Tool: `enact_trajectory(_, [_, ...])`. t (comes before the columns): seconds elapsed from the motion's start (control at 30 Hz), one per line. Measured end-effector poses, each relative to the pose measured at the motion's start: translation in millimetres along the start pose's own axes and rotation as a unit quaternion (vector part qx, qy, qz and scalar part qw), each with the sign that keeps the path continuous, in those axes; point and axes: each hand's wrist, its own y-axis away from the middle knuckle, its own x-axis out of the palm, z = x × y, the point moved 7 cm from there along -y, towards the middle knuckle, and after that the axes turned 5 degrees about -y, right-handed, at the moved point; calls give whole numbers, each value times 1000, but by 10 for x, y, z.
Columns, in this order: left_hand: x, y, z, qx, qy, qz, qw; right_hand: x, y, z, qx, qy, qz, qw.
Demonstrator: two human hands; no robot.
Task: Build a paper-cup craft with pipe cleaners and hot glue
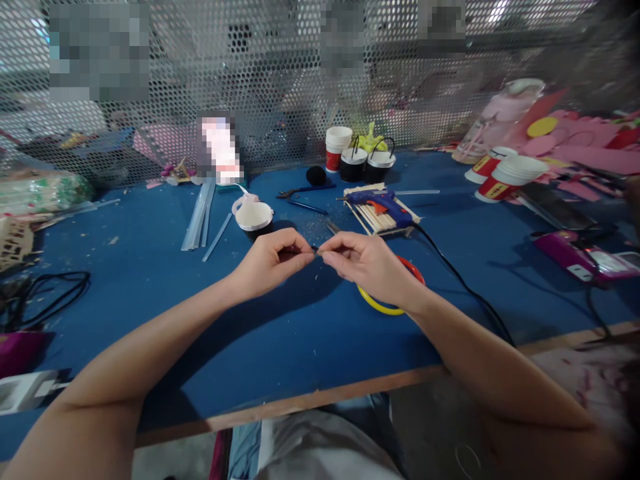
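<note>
Both hands meet over the middle of the blue table, fingertips almost touching. My left hand (273, 263) is closed in a pinch, with a small dark thing partly showing under its fingers. Opposite it, my right hand (367, 263) also pinches at the same spot; what sits between the fingertips is too small to name. Beneath my right hand lie scissors with red and yellow handles (384, 309), partly hidden. A black paper cup with a white inside (254, 217) stands just beyond my left hand.
A blue glue gun (383, 205) rests on a wooden-stick rack, its cord running right. Behind are pliers (306, 204), a black ball (316, 176) and black cups (353, 165). Clear glue sticks (199, 217) lie left. Stacked paper cups (515, 175) lie right; perforated mesh (280, 87) closes the back.
</note>
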Motion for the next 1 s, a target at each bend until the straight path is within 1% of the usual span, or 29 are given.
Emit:
enact_trajectory(0.1, [2, 33, -76, 41, -61, -30, 997, -23, 2, -39, -3, 34, -30, 999])
enact_trajectory(0.17, [6, 53, -141, 72, -111, -41, 990, -37, 9, -14, -26, 92, -47, 994])
enact_trajectory(0.23, [7, 69, -214, 103, -168, -49, 979, -34, 19, 48, -63, 160, -54, 984])
enact_trajectory(0.33, [3, 82, -309, 139, -260, -53, 954, 13, 39, 152, -129, 239, -37, 962])
enact_trajectory(0.4, [-7, 75, -337, 149, -304, -45, 940, 69, 54, 191, -160, 269, -7, 950])
enact_trajectory(0.43, [-16, 65, -335, 148, -311, -37, 938, 98, 62, 201, -169, 276, 11, 946])
enact_trajectory(0.5, [-38, 36, -299, 135, -281, -10, 950, 137, 76, 218, -178, 267, 41, 946])
enact_trajectory(0.57, [-53, -1, -223, 105, -193, 27, 975, 139, 79, 225, -165, 227, 55, 958])
enact_trajectory(0.63, [-51, -30, -126, 61, -84, 58, 993, 110, 62, 191, -116, 152, 58, 980])
enact_trajectory(0.7, [-29, -40, -29, 13, 5, 74, 997, 74, 37, 114, -41, 56, 52, 996])
enact_trajectory(0.77, [8, -33, 49, -24, 64, 74, 995, 43, 16, 37, 18, -29, 34, 999])
enact_trajectory(0.83, [49, -16, 103, -47, 94, 61, 993, 17, -7, -18, 44, -73, 11, 996])
enact_trajectory(0.9, [94, -2, 127, -50, 98, 47, 993, -3, -29, -60, 47, -91, -11, 995])
enact_trajectory(1.0, [90, 1, 98, -11, 78, -10, 997, -23, -52, -106, 30, -86, -40, 995])
